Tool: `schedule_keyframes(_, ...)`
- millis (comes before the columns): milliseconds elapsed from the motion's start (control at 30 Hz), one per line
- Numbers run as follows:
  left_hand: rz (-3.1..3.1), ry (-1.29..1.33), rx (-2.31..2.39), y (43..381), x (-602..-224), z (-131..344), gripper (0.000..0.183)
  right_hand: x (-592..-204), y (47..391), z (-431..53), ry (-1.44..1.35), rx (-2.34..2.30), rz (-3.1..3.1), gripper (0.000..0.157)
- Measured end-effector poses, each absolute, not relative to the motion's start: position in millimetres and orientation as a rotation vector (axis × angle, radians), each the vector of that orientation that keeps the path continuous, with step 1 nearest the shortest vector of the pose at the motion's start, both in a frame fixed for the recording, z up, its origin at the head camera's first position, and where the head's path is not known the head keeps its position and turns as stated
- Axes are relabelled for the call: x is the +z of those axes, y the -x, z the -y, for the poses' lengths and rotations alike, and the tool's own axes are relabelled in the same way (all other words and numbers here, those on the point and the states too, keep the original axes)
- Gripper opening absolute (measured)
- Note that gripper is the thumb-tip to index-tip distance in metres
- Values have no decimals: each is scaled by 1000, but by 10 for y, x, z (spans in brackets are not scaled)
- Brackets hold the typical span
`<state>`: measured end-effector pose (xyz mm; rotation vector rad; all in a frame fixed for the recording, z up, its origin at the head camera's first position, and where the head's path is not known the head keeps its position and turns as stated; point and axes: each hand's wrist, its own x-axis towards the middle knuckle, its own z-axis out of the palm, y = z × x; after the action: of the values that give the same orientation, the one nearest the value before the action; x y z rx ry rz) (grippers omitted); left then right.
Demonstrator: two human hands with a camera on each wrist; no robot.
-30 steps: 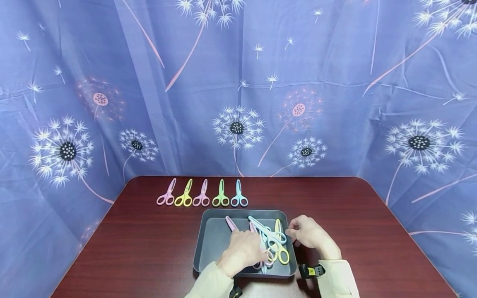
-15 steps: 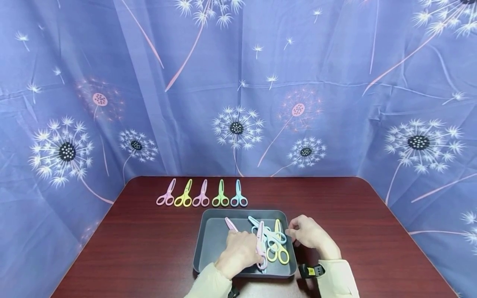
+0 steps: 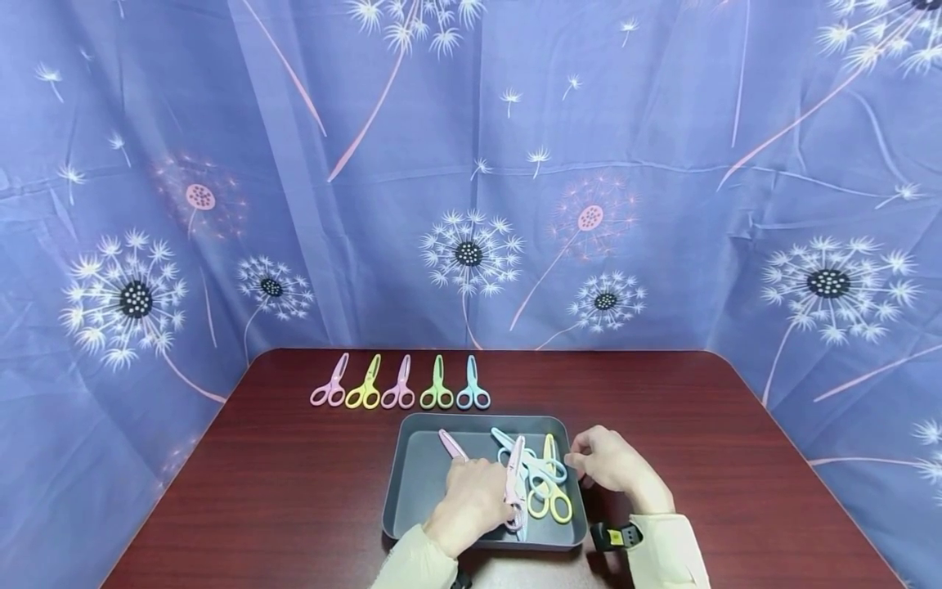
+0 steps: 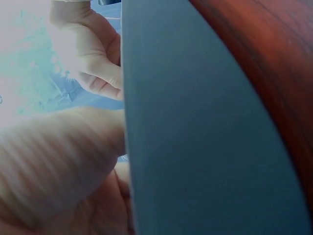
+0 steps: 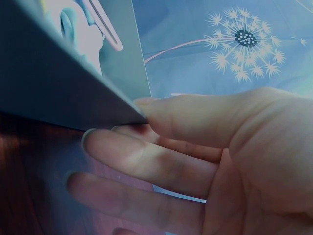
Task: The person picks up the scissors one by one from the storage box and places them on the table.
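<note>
My left hand point(image 3: 471, 495) is down inside the grey tray point(image 3: 412, 511), its thumb at the handles of a pink pair of scissors point(image 3: 514, 474) and seeming to pinch them. Its fingertips are hidden, also by the tray wall point(image 4: 195, 122) in the left wrist view. A second pink blade point(image 3: 452, 444) pokes out beyond the knuckles. To the right lie light blue scissors point(image 3: 542, 472), overlapping yellow scissors point(image 3: 561, 505). My right hand point(image 3: 611, 462) holds the tray's right edge, thumb point(image 5: 190, 115) at the rim and fingers point(image 5: 146, 159) below it on the outside.
Behind the tray, several scissors stand in a row on the dark red table point(image 3: 633, 393), blades pointing away: pink point(image 3: 336, 382), yellow point(image 3: 368, 383), pink point(image 3: 401, 383), green point(image 3: 437, 384) and blue point(image 3: 472, 384). A blue dandelion curtain point(image 3: 383, 221) hangs behind the table.
The pink scissors by my left thumb have come up from among the others and swung, handles leftward. My left hand and the other pink blade have shifted slightly left. The right hand stays put.
</note>
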<state>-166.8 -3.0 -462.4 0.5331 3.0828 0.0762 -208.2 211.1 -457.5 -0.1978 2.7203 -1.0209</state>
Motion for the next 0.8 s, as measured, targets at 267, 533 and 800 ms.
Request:
schedule_keyframes(267, -3110, -495, 20, 1668, -4645, 44, 27, -4584, 2089, -2117, 237, -1036, -2728, 17)
schedule_keyframes(533, -3115, -518, 80, 1672, -4648, 84, 36, -4574, 2084, -2120, 254, -1036, -2735, 18)
schedule_keyframes(800, -3110, -547, 191, 1670, -4607, 121, 39, -4579, 2076, -2123, 223, -1033, -2731, 23)
